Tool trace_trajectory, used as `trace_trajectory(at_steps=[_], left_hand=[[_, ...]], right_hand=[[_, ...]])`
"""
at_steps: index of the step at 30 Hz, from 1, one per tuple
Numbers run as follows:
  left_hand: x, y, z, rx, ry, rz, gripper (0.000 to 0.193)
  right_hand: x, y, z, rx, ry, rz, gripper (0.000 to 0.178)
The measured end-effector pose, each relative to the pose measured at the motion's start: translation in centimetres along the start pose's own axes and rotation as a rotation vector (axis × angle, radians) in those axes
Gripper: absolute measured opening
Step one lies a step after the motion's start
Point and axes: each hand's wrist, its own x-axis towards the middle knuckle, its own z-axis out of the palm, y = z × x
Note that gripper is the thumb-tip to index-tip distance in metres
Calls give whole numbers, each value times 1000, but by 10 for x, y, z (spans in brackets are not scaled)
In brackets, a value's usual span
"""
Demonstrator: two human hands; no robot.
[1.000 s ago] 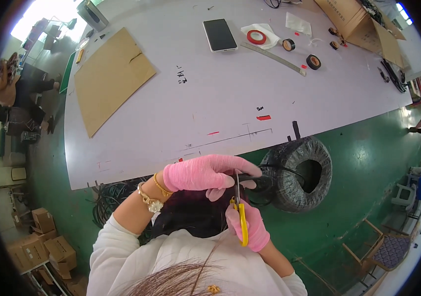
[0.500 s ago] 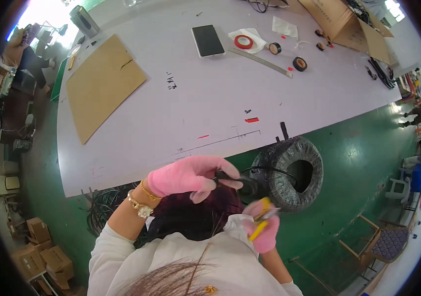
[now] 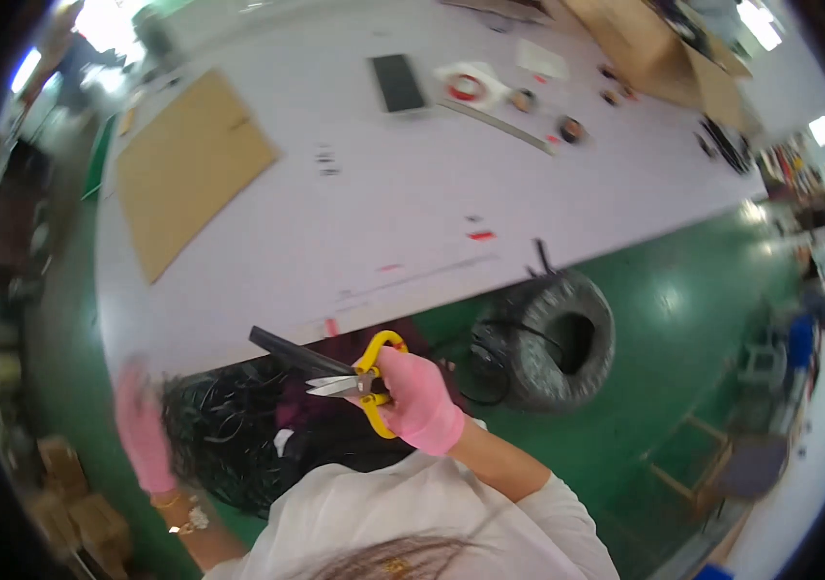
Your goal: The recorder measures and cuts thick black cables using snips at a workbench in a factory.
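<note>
My right hand (image 3: 422,401), in a pink glove, is closed on yellow-handled scissors (image 3: 364,385), whose blades are partly spread and point left. A black tube-like piece (image 3: 296,353) sticks out to the upper left from behind the scissors; whether the same hand grips it is hidden. My left hand (image 3: 145,430), also gloved in pink, is at the table's left front corner, beside a heap of black cables (image 3: 224,435). Motion smears its fingers, and nothing can be made out in them.
A wrapped black coil (image 3: 601,338) stands on the green floor to the right. On the white table (image 3: 354,242) are a brown cardboard sheet (image 3: 195,169), a dark tablet (image 3: 398,82), a metal ruler (image 3: 500,126), tape rolls (image 3: 570,129) and a cardboard box (image 3: 640,48). A chair (image 3: 761,469) stands at right.
My left hand has let go of the black piece and swung left to the cable heap. The scissors in my right hand have moved left and up, in front of my body. The view has shifted slightly.
</note>
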Motion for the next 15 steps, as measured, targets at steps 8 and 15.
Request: trace_trajectory(at_steps=[8, 15], left_hand=[[-4, 87, 59, -1183, -540, -374, 22], [13, 19, 27, -1730, -363, -347, 9]], right_hand=[[33, -43, 50, -207, -93, -187, 32], [67, -48, 56, 160, -669, 214, 21]])
